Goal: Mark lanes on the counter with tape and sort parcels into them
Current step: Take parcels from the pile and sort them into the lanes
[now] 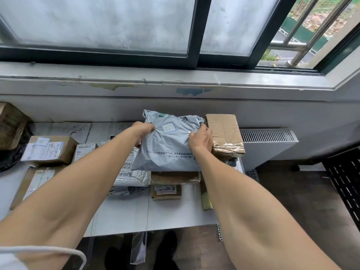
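Dark-framed sliding window with frosted glass far beyond hands, open at right. Grey metal railing bars outside, beyond right hand. White ribbed radiator just right of hands, low against wall. Black perforated metal rack farther right on dark floor.

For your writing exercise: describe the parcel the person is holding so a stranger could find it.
Below the window, on the white counter, both hands grip one grey plastic mail bag. Its neighbours are brown cardboard boxes; it alone is soft, crinkled and printed green.
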`<state>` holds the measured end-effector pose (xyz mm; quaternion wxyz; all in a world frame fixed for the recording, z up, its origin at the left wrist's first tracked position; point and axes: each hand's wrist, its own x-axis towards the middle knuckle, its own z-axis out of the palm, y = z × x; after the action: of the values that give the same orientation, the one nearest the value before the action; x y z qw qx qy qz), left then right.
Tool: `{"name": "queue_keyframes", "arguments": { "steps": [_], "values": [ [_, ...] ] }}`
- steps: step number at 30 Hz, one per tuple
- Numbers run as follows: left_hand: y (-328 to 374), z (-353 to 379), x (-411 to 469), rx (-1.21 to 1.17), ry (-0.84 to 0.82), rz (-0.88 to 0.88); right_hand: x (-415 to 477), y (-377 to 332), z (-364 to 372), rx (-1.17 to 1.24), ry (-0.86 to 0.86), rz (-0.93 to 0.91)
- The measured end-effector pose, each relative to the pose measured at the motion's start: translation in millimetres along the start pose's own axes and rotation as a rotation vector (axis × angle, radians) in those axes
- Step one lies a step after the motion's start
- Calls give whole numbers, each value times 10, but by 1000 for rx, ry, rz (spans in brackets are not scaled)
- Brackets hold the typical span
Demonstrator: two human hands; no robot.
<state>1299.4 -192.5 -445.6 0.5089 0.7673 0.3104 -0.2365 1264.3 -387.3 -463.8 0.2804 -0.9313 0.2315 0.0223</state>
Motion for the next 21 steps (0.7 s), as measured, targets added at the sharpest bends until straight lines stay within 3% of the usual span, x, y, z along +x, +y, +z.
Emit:
{"name": "queue_keyframes", "arguments": {
  "steps": [3, 9, 14, 21],
  "values": [
    [67, -92, 9, 104, 109, 139, -6, -80, -48, -80, 39, -151],
    [159, -467, -135, 759, 373, 532, -31, -615, -114, -236, -62, -478],
    [30, -1000, -193, 993, 441, 512, -207, -1284, -30, -372, -134, -646],
    [-345, -2303, -57, 987, 502, 406, -693, -2371, 506, -463, -172, -752]
  ]
}}
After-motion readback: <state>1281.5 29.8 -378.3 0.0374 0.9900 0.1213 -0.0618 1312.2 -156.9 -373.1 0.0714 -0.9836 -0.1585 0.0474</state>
